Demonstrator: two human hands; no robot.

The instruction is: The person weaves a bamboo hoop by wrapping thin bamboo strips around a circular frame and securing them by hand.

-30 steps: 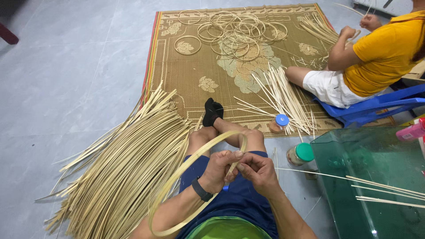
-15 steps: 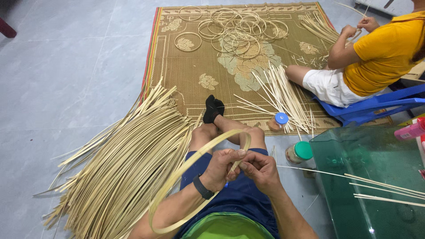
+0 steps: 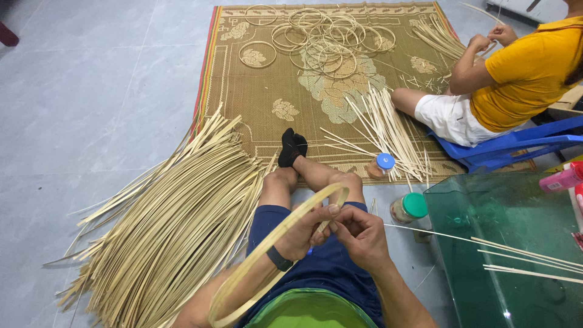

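head view: left hand (image 3: 306,234) and right hand (image 3: 359,234), each grip pinching the bamboo hoop (image 3: 267,249) over the lap; it looks light, springy, best held at the overlapping ends between them.

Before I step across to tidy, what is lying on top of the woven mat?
On the woven mat lie finished bamboo hoops, loose thin sticks and the person's socked foot. A seated co-worker covers the right edge, so what lies beneath them cannot be seen.
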